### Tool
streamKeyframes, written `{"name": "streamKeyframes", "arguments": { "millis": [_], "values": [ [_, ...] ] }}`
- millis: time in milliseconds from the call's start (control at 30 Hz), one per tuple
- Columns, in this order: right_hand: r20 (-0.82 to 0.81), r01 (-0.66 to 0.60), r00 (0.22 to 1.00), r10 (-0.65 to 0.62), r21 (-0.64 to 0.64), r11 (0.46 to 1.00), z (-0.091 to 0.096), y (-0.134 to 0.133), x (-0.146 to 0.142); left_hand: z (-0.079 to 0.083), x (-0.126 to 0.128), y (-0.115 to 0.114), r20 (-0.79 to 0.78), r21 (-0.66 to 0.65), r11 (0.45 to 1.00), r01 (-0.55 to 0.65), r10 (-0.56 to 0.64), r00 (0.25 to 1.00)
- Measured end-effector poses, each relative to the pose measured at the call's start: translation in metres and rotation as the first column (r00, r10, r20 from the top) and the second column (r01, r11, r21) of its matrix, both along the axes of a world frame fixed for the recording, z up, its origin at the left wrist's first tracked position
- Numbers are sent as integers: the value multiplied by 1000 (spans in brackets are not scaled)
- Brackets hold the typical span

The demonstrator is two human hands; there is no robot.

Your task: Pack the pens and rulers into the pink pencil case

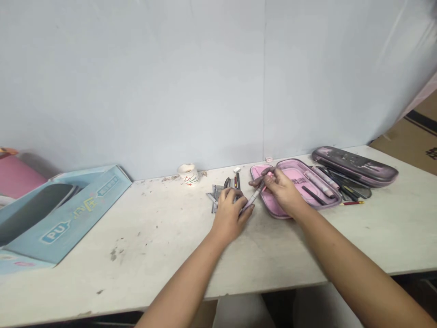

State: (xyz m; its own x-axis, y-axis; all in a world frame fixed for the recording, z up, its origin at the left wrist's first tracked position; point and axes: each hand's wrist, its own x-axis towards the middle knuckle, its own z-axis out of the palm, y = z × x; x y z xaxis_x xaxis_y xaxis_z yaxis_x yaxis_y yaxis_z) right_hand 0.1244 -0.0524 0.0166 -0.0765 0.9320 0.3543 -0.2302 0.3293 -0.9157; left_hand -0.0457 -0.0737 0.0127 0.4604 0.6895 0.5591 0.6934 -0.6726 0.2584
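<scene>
Pink-lined, an open case (276, 208) lies beneath the right hand (282, 189), which pinches a grey pen (255, 196), a dark case (357, 166) rightward, a cup (189, 175) behind the left hand (231, 210), grip unclear.

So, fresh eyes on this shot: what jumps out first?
Probably the open pink case right of centre, with the right grip over its left part, holding a pen that slants down toward the left grip. Next, the big blue box on the table's left, then the dark case at right, behind loose pens.
</scene>
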Motion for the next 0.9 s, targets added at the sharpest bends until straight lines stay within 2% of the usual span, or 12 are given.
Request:
{"name": "streamKeyframes", "arguments": {
  "millis": [67,133,233,300,333,400,467,533,633,733,800,900],
  "values": [
    [49,-73,996,74,-14,997,-1,-1,-1,5,1,-2,86,-89,994,59,-51,995],
    [5,-134,991,134,-45,990,0,-3,-4,11,5,-5,239,-275,947,166,-99,966],
    [-141,-233,965,220,-86,969,4,-7,-11,17,18,-9,574,-549,728,410,-29,819],
    [-153,-236,963,220,-94,967,6,-9,-13,17,31,-8,720,-580,622,526,90,689],
    [-130,-210,972,198,-85,974,7,-10,-11,17,38,-6,752,-572,615,542,129,647],
    [-40,-108,994,106,-36,994,7,-10,-3,16,53,-1,749,-562,660,499,150,645],
    [86,37,995,-41,42,998,6,-9,15,17,70,6,688,-547,733,404,119,716],
    [218,216,946,-240,127,968,6,-9,39,17,90,10,576,-512,807,294,69,814],
    [417,474,712,-565,307,825,5,-8,80,16,121,11,347,-432,889,153,7,938],
    [609,547,328,-722,501,671,2,-6,115,11,145,8,146,-405,910,90,-33,989],
    [711,509,112,-694,559,654,-2,-4,129,7,153,6,58,-407,912,51,-30,998],
    [820,441,-84,-567,540,717,-8,-2,138,3,151,6,-5,-387,922,-8,7,1000]
  ]
}}
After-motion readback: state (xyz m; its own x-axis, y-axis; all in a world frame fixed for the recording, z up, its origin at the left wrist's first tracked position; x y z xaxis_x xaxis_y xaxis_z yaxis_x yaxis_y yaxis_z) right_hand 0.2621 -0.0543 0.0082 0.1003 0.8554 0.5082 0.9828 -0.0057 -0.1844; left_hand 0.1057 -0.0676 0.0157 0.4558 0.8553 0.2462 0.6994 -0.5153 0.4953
